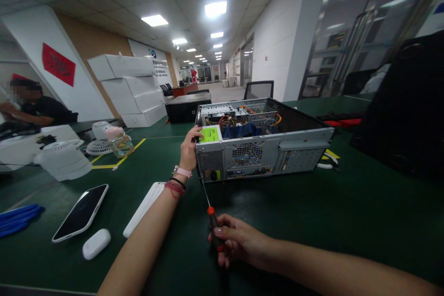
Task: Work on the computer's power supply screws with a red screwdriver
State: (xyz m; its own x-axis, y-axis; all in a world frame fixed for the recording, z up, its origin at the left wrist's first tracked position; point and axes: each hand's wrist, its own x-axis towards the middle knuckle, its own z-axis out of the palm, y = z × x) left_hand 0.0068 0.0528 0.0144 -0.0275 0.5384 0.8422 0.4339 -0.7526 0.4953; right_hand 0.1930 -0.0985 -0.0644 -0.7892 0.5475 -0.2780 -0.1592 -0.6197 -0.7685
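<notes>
A desktop computer case [258, 155] lies on its side with its cover off, so boards, cables and a power supply with a yellow-green label [210, 134] show inside. My left hand [189, 148] grips the case's near left corner, its fingers curled over the edge beside that label. Held in my right hand [239, 240] is a screwdriver [215, 229] with a dark and red handle, my fingers closed round it. Its thin shaft points away from me, and the tip reaches the lower left corner of the rear panel; whether it sits in a screw I cannot tell.
Left on the green table [277, 222] are a phone [81, 212], a white earbud case [96, 243], a long white object [144, 208] under my left forearm, blue gloves [21, 218] and small fans [100, 145]. White boxes [130, 90] stand behind. A person [38, 104] sits far left.
</notes>
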